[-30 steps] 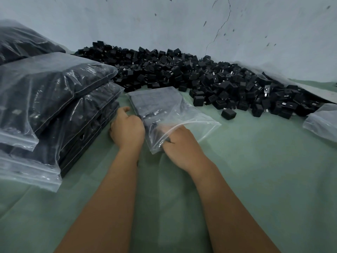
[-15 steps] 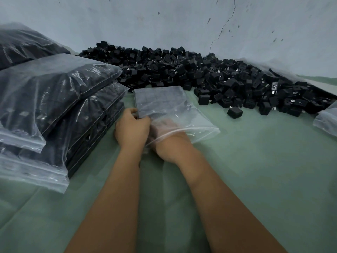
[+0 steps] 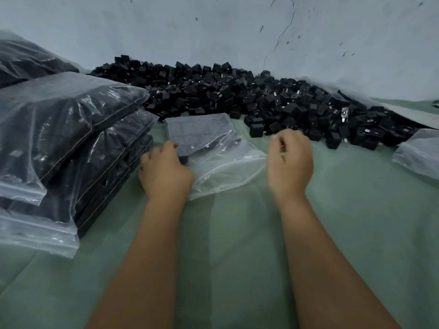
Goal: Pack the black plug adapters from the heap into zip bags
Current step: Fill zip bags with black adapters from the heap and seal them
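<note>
A clear zip bag (image 3: 215,160) lies on the green cloth, its mouth open towards me and a flat layer of black plug adapters inside its far half. My left hand (image 3: 164,170) grips the bag's left edge, thumb on top. My right hand (image 3: 291,160) hovers outside the bag to its right, blurred, fingers loosely curled with nothing seen in them. Just beyond it the heap of black plug adapters (image 3: 237,96) stretches along the wall.
Several filled zip bags (image 3: 66,119) are stacked at the left, close to the left hand. More clear bags (image 3: 420,155) lie at the right edge. A cracked pale wall (image 3: 237,32) backs the heap. Green cloth (image 3: 356,222) covers the surface.
My right hand has come out of the bag's mouth and moved right and up towards the heap. The left hand keeps its hold on the bag's left edge.
</note>
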Available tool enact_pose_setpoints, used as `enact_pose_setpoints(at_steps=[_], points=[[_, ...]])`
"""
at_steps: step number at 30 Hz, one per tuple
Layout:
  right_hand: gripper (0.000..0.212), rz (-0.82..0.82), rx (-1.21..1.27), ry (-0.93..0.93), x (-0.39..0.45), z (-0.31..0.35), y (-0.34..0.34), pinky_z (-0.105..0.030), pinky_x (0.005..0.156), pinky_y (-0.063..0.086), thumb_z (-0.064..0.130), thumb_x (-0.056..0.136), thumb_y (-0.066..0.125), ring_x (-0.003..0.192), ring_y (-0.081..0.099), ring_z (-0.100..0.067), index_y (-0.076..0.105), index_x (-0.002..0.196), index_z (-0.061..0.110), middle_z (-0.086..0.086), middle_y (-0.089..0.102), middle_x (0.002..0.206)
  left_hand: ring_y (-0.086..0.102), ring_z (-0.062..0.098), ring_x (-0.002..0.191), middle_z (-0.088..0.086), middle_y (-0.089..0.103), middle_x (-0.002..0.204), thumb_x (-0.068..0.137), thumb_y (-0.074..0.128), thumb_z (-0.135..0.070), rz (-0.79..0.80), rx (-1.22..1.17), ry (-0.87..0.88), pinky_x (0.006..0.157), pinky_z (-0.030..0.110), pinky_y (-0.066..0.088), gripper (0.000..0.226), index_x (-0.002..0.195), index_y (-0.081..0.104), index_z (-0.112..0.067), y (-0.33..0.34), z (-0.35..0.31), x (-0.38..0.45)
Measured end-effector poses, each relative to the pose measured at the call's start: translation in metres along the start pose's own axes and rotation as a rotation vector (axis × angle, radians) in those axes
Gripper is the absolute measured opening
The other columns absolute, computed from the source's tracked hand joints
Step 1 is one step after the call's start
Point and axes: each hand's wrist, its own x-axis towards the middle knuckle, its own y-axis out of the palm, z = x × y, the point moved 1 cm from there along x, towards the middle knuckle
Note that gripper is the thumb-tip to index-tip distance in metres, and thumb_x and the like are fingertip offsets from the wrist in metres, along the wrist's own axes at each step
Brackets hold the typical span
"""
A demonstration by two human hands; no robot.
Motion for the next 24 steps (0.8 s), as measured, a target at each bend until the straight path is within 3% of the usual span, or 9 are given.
enact_pose_setpoints(at_steps=[2, 4, 7, 10, 14, 19, 24], points=[[0.020, 0.076, -0.123, 0.255, 0.010, -0.029, -0.003, -0.028, 0.080, 0.037, 0.017, 0.087, 0.046, 0.107, 0.043, -0.018, 0.063, 0.099, 0.022, 0.002, 0.051, 0.109, 0.043, 0.029, 0.124, 0.002, 0.059, 0.132, 0.080, 0.055, -0.005, -0.106, 0.071, 0.157, 0.098, 0.040, 0.034, 0.053, 0.130, 0.057, -0.023, -0.002, -0.012, -0.007], [0.041, 0.240, -0.252, 0.409, 0.017, -0.044, -0.002, -0.034, 0.104, 0.030, 0.020, 0.087, 0.044, 0.127, 0.029, -0.022, 0.054, 0.125, 0.032, -0.003, 0.037, 0.139, 0.048, 0.024, 0.120, -0.003, 0.064, 0.127, 0.082, 0.056, -0.008, -0.135, 0.040, 0.346, 0.095, 0.035, 0.033, 0.043, 0.121, 0.064, -0.023, -0.001, -0.027, -0.015], [0.056, 0.486, -0.364, 0.479, 0.022, -0.047, 0.004, -0.040, 0.112, 0.017, 0.025, 0.086, 0.039, 0.136, 0.018, -0.027, 0.040, 0.139, 0.040, -0.008, 0.016, 0.155, 0.054, 0.019, 0.115, -0.005, 0.065, 0.123, 0.091, 0.054, -0.021, 0.003, -0.024, 0.518, 0.094, 0.033, 0.038, 0.029, 0.117, 0.067, -0.023, 0.007, -0.044, -0.030], [0.057, 0.551, -0.399, 0.474, 0.028, -0.054, 0.003, -0.039, 0.109, 0.020, 0.024, 0.085, 0.040, 0.134, 0.019, -0.026, 0.042, 0.140, 0.038, -0.005, 0.019, 0.154, 0.053, 0.020, 0.114, -0.005, 0.064, 0.123, 0.094, 0.049, -0.034, 0.178, 0.009, 0.510, 0.088, 0.033, 0.040, 0.033, 0.124, 0.062, -0.028, 0.017, -0.044, -0.036], [0.053, 0.501, -0.363, 0.432, 0.028, -0.061, 0.000, -0.036, 0.105, 0.026, 0.024, 0.085, 0.042, 0.129, 0.025, -0.023, 0.047, 0.137, 0.034, -0.001, 0.031, 0.145, 0.043, 0.020, 0.121, -0.008, 0.056, 0.129, 0.090, 0.049, -0.040, 0.347, 0.092, 0.500, 0.098, 0.036, 0.037, 0.037, 0.124, 0.059, -0.034, 0.021, -0.040, -0.030], [0.052, 0.507, -0.429, 0.397, 0.026, -0.061, 0.005, -0.037, 0.107, 0.024, 0.028, 0.087, 0.040, 0.130, 0.025, -0.025, 0.043, 0.138, 0.038, -0.003, 0.032, 0.147, 0.042, 0.019, 0.118, -0.009, 0.055, 0.127, 0.088, 0.052, -0.033, 0.367, 0.073, 0.506, 0.098, 0.035, 0.035, 0.032, 0.119, 0.062, -0.033, 0.020, -0.038, -0.029], [0.047, 0.370, -0.270, 0.387, 0.023, -0.062, 0.003, -0.032, 0.099, 0.031, 0.029, 0.087, 0.044, 0.119, 0.035, -0.023, 0.051, 0.133, 0.037, -0.003, 0.051, 0.125, 0.045, 0.020, 0.117, -0.008, 0.058, 0.126, 0.091, 0.052, -0.028, 0.330, 0.043, 0.480, 0.096, 0.035, 0.037, 0.029, 0.117, 0.065, -0.030, 0.022, -0.038, -0.029]])
